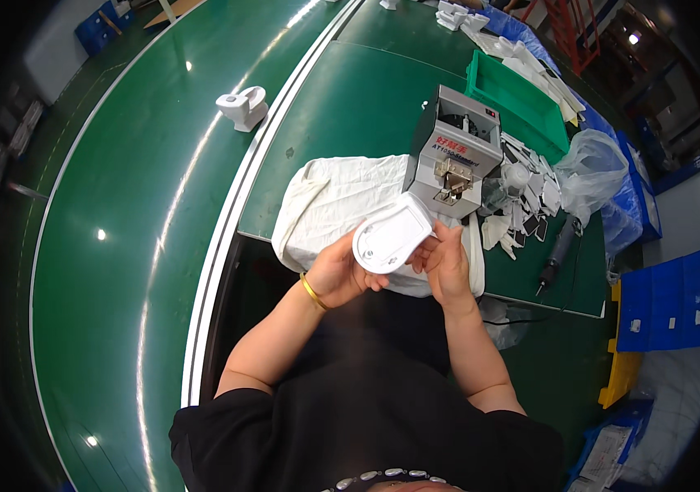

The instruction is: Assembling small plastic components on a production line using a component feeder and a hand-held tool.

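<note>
A white plastic housing (395, 235), rounded at one end with a shallow recess and small round holes, is held up in front of me. My left hand (338, 269) grips its left edge, fingers curled underneath. On the other side my right hand (446, 261) has its fingers and thumb closed at the housing's edge; some fingertips are hidden. Below the housing, a white cloth (321, 197) covers the near part of the green bench. Just beyond my hands stands a grey screw feeder (458, 148).
To the right lie an electric screwdriver (561, 252) and a heap of small white and dark parts (530, 184). A green bin (522, 102) and a clear plastic bag (592, 168) sit behind. On the left, a white device (243, 108) rests on a green conveyor belt (112, 246).
</note>
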Available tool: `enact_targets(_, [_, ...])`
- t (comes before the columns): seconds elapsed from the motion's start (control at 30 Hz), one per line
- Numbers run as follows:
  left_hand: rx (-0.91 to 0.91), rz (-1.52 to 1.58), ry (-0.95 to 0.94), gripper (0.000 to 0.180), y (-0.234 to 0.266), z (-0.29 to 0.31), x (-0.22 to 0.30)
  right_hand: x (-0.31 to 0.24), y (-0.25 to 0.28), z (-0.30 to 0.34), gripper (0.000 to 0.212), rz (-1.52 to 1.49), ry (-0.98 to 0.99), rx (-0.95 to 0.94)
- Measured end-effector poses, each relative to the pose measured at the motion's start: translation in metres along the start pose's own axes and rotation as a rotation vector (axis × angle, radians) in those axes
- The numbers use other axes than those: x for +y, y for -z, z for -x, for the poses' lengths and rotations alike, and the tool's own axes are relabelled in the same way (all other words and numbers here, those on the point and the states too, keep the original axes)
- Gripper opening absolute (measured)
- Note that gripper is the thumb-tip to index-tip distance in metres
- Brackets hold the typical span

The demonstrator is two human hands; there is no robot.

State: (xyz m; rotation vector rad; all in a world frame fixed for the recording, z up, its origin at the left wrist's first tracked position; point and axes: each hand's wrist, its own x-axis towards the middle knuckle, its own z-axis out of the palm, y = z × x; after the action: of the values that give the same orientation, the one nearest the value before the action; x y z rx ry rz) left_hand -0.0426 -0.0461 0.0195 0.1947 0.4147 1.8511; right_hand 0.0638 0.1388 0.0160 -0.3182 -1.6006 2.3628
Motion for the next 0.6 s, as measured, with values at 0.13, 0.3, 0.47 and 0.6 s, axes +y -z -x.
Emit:
enact_targets(0.13, [-0.037, -0.130, 0.027, 0.046, 0.006, 0.009, -0.004, -0.014, -0.016, 0.007, 0.052, -0.241, -0.097, -0.093])
enact_targets(0.3, [0.216, -0.320, -0.170, 0.056, 0.009, 0.014, -0.002, -0.028, -0.042, 0.026, 0.062, 0.054, 0.181, 0.013])
enact_targets(0.47, [0.150, -1.547, -0.616, 0.086, -0.013, 0.021, 0.000, -0.005, -0.040, 0.034, 0.055, 0.765, 0.456, -0.051])
enact_targets(0.6, [0.306, -1.686, -0.765, 0.077, -0.013, 0.019, -0.007, -0.004, -0.052, 0.034, 0.058, 0.829, 0.551, -0.148])
